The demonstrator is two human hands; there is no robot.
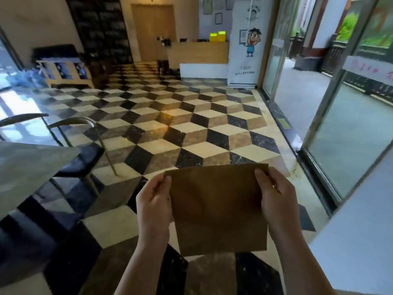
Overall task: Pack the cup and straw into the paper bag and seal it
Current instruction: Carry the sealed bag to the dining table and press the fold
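A flat brown paper bag (217, 209) hangs in the air in front of me, above the chequered floor. My left hand (154, 199) pinches its upper left edge, thumb on the near face. My right hand (274, 192) pinches the upper right edge the same way. The bag looks folded flat with its top edge straight. No cup or straw shows anywhere in view.
A grey table (27, 167) juts in at the left with two dark chairs (83, 154) beside it. A white surface (357, 241) stands at the right below sliding glass doors (344, 145). A wooden counter (197, 55) stands far back across the tiled floor.
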